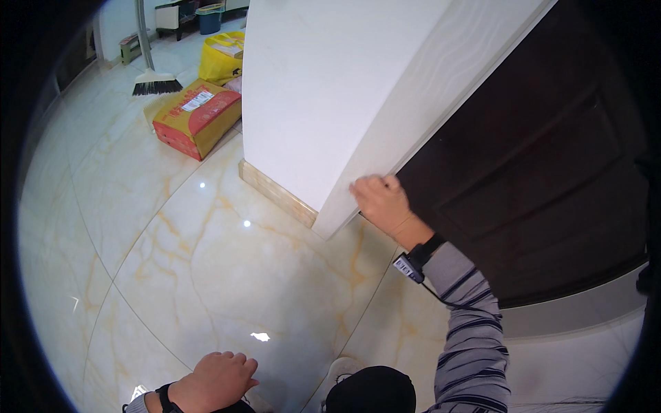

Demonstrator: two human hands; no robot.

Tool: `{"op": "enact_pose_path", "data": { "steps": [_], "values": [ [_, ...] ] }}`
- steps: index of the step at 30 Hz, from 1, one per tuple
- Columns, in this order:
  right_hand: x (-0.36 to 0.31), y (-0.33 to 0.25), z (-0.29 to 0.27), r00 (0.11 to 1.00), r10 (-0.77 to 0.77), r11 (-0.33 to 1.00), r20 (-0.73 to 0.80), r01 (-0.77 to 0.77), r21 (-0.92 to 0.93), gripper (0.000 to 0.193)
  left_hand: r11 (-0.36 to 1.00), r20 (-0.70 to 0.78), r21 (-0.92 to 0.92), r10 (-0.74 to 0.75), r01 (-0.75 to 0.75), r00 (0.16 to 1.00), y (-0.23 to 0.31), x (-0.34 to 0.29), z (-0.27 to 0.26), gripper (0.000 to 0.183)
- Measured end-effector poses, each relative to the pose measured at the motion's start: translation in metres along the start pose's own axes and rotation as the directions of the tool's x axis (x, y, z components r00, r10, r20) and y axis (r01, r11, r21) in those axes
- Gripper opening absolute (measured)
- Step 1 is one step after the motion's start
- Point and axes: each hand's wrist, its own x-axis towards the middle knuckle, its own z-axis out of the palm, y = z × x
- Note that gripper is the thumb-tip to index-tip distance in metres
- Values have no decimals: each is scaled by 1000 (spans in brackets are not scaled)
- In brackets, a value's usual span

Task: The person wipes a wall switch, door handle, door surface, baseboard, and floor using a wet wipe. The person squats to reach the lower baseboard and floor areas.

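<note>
My right hand reaches up to the white door frame, its fingers curled against the frame's face and edge. Whatever those fingers hold, if anything, is hidden behind them. A black wrist strap with a small tagged device and a cable sits below that hand, over a striped sleeve. Low in the view, my left hand hangs near my leg, back upward and fingers loosely curled in; I see nothing in it. Right of the frame stands a dark brown panelled door.
A white wall with a beige baseboard adjoins the frame. Beyond its corner lie a red and yellow carton, a yellow bag and a broom. A blue bin stands farther back. Glossy marbled tiles cover the floor.
</note>
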Motion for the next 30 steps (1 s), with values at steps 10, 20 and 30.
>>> {"op": "enact_pose_path", "data": {
  "steps": [10, 20, 30],
  "values": [
    [85, 132, -82, 858, 368, 807, -359, -487, -335, 20, 1000, -30, 1, 31, -31, 999, -6, 5, 2, 30],
    [17, 11, -11, 998, 55, 997, 9, -54, -46, 16, 1000, 24, 5, -10, 10, 1000, 0, -6, 1, 31],
    [78, 117, -80, 890, 382, 855, -247, -442, -270, 9, 999, -31, 19, 28, -27, 999, -8, 2, 6, 30]
  ]
}}
